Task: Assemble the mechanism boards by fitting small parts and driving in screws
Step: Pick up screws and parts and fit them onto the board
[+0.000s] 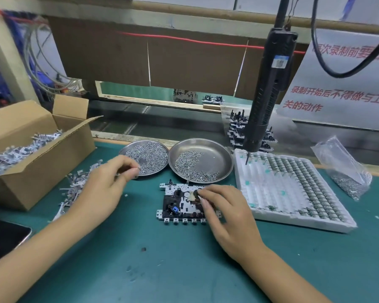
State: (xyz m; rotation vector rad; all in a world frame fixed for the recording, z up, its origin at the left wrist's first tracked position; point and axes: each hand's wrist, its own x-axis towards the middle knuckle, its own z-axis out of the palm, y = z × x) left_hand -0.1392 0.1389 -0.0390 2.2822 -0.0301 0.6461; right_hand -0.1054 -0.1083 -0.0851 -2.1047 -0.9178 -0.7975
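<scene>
Fitting a part onto the mechanism board (182, 203)
Right hand (225, 213) is pinching a small dark part (197, 193); left hand (105, 184) is pinching something tiny (beside the screw dish (147, 156)).

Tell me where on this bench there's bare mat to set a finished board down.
Barest: the green mat in front of the mechanism board, between the two forearms. A smaller patch lies between the left hand and the board. Crowded: the back row of screw dishes and white tray, and the loose metal parts beside the cardboard box.

Bright, even overhead light, soft shadows, glare on the steel dishes (222, 158) — wide-angle bending at edges, slight blur
</scene>
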